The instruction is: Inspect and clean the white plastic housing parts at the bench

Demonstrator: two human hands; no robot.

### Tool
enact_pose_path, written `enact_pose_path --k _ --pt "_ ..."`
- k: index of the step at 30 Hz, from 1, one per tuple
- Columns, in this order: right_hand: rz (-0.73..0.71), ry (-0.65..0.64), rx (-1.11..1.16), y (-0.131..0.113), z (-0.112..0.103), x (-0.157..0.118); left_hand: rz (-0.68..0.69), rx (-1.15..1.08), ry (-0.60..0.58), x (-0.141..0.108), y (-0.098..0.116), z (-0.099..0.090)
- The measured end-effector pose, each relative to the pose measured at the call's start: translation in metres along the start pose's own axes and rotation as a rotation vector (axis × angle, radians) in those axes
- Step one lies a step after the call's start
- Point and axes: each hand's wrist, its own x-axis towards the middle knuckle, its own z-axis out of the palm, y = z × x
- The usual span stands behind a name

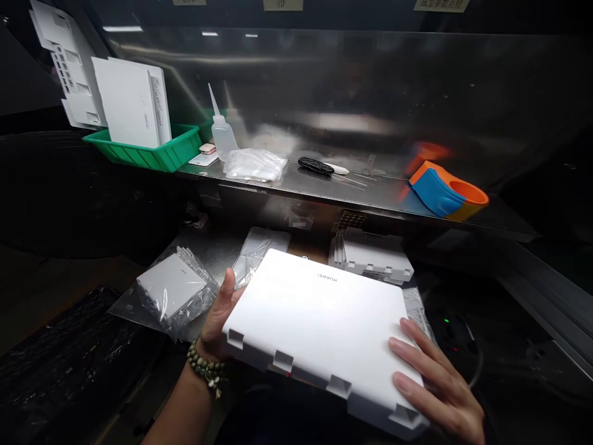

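A white rectangular cover with a HUAWEI logo and notches along its near edge is held up in the middle, tilted. My left hand, with a beaded bracelet at the wrist, grips its left side, thumb up at the edge and fingers hidden beneath. On the right side, my right hand holds it with fingertips resting on the top face. Behind the cover stands a stack of similar white parts. To the left lies a plastic-wrapped white panel.
The metal shelf crosses the view, holding a green bin of white panels, a squeeze bottle, clear bags, a black-handled tool and an orange-blue object. A black crate sits lower left.
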Motion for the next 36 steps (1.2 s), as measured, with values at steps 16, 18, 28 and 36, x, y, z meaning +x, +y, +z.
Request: enact_pose_path --k 16,18,28,36 --pt "0.090 0.175 -0.042 0.001 0.023 -0.013 0.316 0.353 0.079 -0.025 -0.018 -0.013" --pt "0.091 0.183 -0.044 0.001 0.023 -0.013 0.295 0.368 0.070 -0.025 -0.019 -0.014" --pt "0.128 0.170 -0.085 0.003 0.022 -0.015 0.346 0.386 0.154 -0.023 -0.024 -0.020" --pt "0.174 0.148 -0.056 0.005 0.027 -0.020 0.209 0.221 -0.061 -0.025 -0.028 -0.022"
